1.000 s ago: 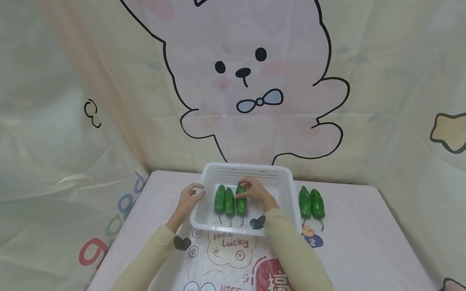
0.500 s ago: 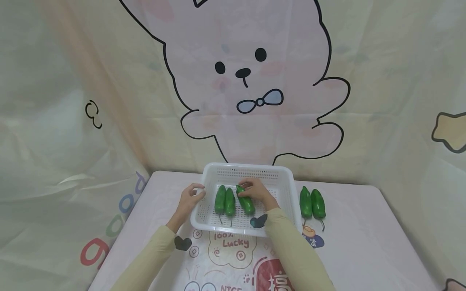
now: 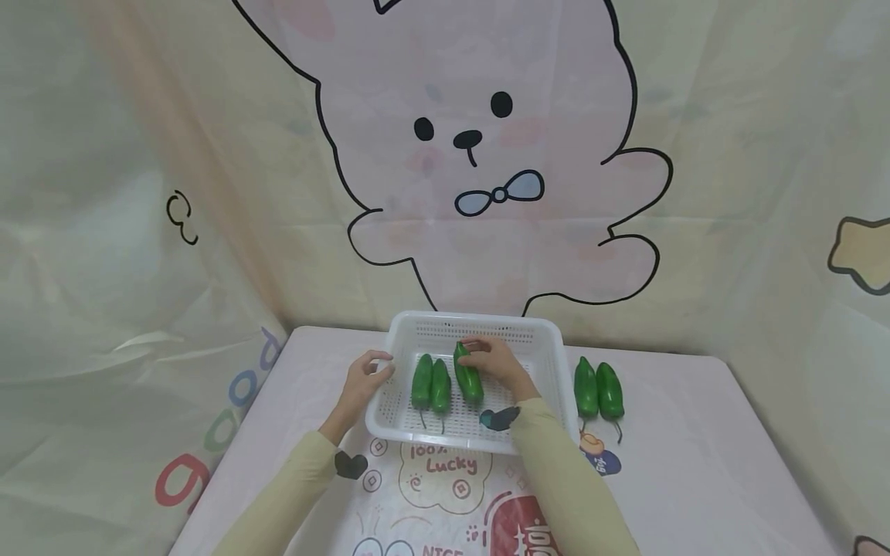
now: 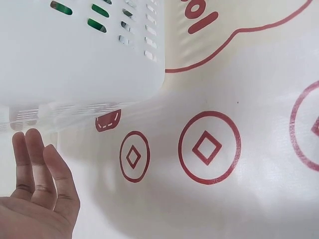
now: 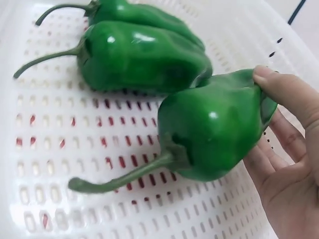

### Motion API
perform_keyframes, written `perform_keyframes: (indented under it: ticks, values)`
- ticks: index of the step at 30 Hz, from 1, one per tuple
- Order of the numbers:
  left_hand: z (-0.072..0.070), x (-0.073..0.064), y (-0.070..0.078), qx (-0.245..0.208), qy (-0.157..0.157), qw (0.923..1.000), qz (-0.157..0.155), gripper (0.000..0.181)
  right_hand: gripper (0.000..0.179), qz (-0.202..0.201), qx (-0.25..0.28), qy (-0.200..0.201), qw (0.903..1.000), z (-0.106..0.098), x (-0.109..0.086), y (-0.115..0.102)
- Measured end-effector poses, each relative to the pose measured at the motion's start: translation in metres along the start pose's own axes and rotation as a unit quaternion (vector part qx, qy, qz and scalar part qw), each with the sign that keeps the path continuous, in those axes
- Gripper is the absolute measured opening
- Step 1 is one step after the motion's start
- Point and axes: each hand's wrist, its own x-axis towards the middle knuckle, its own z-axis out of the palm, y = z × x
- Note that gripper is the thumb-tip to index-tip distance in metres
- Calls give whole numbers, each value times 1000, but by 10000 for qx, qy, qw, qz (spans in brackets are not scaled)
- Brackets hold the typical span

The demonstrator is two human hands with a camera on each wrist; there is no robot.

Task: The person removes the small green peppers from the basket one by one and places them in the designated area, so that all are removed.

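Note:
My right hand (image 3: 497,363) pinches the narrow far end of a green pepper (image 3: 470,384) between thumb and fingers, inside a white perforated plastic basket (image 3: 445,443). In the right wrist view this pepper (image 5: 209,127) is tilted, its thick stem pointing away from the hand. Two more green peppers lie side by side on the basket floor, a left one (image 3: 421,382) and a middle one (image 3: 441,386). At the basket's left side is my left hand (image 3: 360,386); in the left wrist view its fingers (image 4: 37,154) extend loosely, tips right at the basket's side.
To the right of the basket, two further green peppers, one nearer (image 3: 585,390) and one farther right (image 3: 610,392), lie on the table. A printed cloth (image 3: 445,494) covers the table (image 3: 695,463). Behind rises a hanging sheet (image 3: 570,255) with a cartoon animal.
The pepper in my right hand has swung its stem end to the right, away from the other two, then shifted slightly toward the basket's far side. My left hand stays at the basket's left side.

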Motion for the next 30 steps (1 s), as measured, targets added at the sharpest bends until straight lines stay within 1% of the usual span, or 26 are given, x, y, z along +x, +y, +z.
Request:
perform_keyframes:
  ticks: [4, 9, 13, 16, 20, 22, 27, 30]
  values:
    - [0, -4, 4, 8, -8, 10000, 42, 28, 52, 87, 525, -22, 9986, -2, 2, 0]
    - [1, -3, 2, 6, 18, 10000, 61, 27, 55, 233, 1321, -88, 9909, -2, 7, 3]
    - [1, -2, 0, -4, 38, 10000, 55, 26, 57, 325, 1892, -126, 9813, -3, 9, 2]
    - [1, -2, 0, -11, 36, 10000, 49, 26, 59, 350, 2311, -170, 9722, -5, 10, -3]
    - [0, -3, 2, -10, 8, 10000, 54, 28, 56, 382, 2799, -178, 9591, -7, 9, -10]
    - [0, -3, 4, -27, -24, 10000, 45, 29, 55, 393, 2896, -159, 9562, -7, 9, -13]
    - [-2, -2, 3, -109, -85, 9999, 45, 30, 57, 409, 2900, -203, 9559, -5, 9, -15]
    - [-1, -2, 4, -119, -95, 9999, 41, 29, 57, 395, 3023, -277, 9520, -6, 9, -18]
